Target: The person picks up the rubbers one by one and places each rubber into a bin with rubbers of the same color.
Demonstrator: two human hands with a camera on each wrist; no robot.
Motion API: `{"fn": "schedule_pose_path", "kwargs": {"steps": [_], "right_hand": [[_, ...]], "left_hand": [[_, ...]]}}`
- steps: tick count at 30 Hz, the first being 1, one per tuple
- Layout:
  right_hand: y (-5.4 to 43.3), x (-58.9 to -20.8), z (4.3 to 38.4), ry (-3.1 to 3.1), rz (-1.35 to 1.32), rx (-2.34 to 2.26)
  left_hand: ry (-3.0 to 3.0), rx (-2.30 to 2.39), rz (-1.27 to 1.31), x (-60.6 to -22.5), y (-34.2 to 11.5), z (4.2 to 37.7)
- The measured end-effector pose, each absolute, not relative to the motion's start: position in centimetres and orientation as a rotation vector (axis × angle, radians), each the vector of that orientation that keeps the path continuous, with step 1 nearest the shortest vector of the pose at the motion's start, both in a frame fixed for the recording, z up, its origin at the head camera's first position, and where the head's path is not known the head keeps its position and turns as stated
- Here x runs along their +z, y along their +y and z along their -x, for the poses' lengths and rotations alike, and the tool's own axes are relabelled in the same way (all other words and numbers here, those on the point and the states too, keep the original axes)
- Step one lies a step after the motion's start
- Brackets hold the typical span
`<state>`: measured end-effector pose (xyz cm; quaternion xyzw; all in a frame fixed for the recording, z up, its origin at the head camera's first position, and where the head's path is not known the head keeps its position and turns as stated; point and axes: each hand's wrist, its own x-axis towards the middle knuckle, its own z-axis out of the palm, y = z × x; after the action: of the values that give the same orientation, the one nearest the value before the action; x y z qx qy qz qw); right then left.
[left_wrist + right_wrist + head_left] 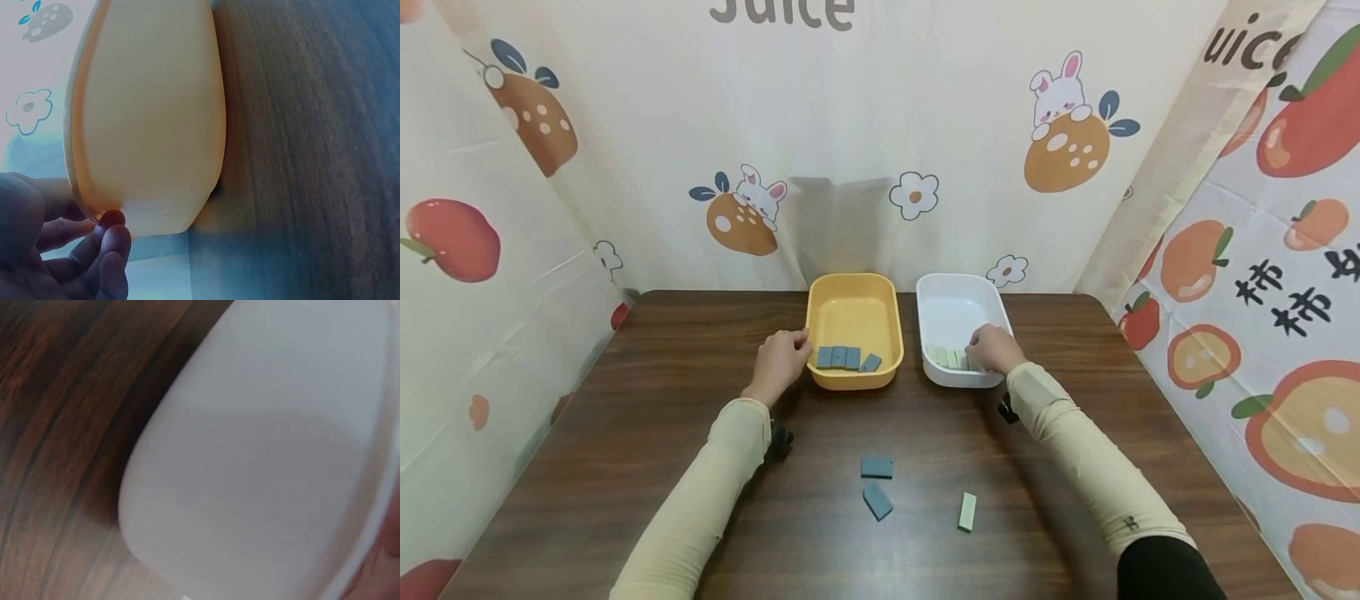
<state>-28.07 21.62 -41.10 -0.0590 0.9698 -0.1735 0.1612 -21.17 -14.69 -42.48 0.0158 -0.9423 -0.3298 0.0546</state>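
At the left rim of a yellow plastic bin (854,380) is my left hand (778,364); the left wrist view shows thumb and fingers pinching the rim edge. Inside lie several blue-grey tiles (838,357), most in a row, one tilted (870,363). My right hand (996,349) reaches over the right rim of a white plastic bin (958,379), its fingers curled down at the right end of a row of pale green tiles (947,358). The fingertips seem to pinch the end tile, partly hidden by the hand. In the right wrist view, the bin's wall hides most of this hand.
Two blue-grey tiles (877,467) and one pale green tile (967,512) lie on the brown wooden table (820,550) in front of the bins. A printed curtain (865,125) hangs behind the table, and more cloth flanks it on both sides.
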Motion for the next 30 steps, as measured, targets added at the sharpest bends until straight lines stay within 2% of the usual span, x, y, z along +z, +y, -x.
{"fn": "schedule_pose_path", "kwargs": {"steps": [30], "right_hand": [[23.1, -38.5, 24.6, 3.024, 0.213, -0.618]], "left_hand": [[-2.842, -0.974, -0.031, -42.3, -14.7, 20.9]]}}
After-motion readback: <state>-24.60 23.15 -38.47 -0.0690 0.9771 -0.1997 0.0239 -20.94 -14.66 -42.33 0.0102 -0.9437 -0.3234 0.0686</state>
